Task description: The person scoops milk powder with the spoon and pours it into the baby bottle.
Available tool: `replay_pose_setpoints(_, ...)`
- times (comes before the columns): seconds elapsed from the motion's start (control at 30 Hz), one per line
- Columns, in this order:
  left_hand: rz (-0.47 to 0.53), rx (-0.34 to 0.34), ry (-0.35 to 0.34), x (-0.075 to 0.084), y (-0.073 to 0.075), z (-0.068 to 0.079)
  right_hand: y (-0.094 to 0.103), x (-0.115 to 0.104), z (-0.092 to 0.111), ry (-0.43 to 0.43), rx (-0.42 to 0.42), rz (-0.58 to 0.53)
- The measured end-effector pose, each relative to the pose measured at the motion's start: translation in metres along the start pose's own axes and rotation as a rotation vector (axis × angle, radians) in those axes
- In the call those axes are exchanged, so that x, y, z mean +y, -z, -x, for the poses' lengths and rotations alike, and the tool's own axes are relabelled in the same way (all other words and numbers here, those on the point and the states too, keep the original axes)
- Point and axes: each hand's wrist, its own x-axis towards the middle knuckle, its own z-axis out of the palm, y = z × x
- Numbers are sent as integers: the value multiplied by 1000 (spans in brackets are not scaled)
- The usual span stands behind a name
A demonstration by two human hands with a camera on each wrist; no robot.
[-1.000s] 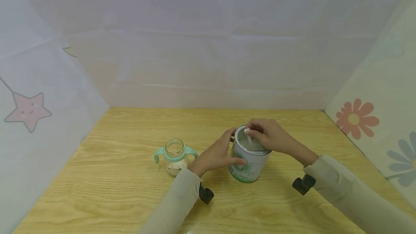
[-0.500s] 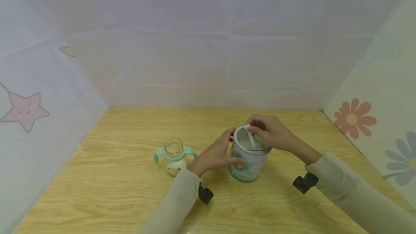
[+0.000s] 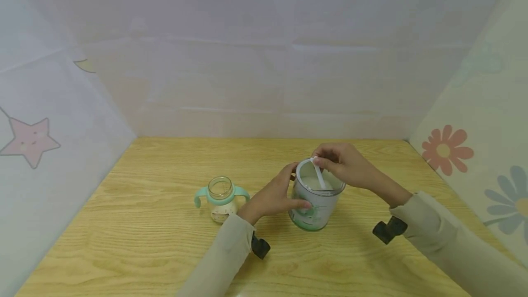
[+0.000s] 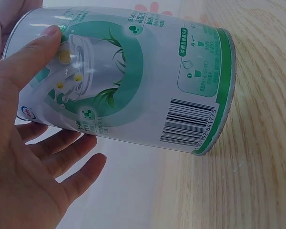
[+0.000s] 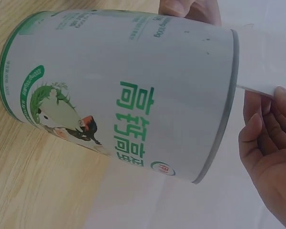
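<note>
The left hand (image 3: pixel 274 197) clasps the can (image 3: pixel 323 210); over it, the right hand (image 3: pixel 348 167) pinches the scoop (image 3: pixel 319 177). Probably light and stiff: hold the end.

White can (image 5: pixel 119 95), centre; right hand (image 5: pixel 275 157), right edge, pinches white handle (image 5: pixel 256 89); left hand (image 5: pixel 193 8), top, touches can; wooden table (image 5: pixel 14 181), lower left

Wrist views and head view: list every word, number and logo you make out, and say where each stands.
"高钙高": large green characters on the can; the next one curves partly out of sight.
"907992 641775": under the barcode on the can; the digit before is unclear.
"100g": small print near the can's rim.
Too small or blurred: the round logo, remaining can print, marks on the bottle.
</note>
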Motion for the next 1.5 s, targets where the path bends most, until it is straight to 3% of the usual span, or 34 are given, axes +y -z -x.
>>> replay_pose_setpoints(0.67, -6, -1, 6, -3, -1, 0, 10, 0, -8, 43, 11, -35)
replay_pose_setpoints(1.17, -3, 2, 16, -2, -2, -1, 19, 0, -14, -75, 88, -93)
replay_pose_setpoints(1.5, -19, 2, 5, 0, -2, 0, 25, 3, -18, -126, 93, -91)
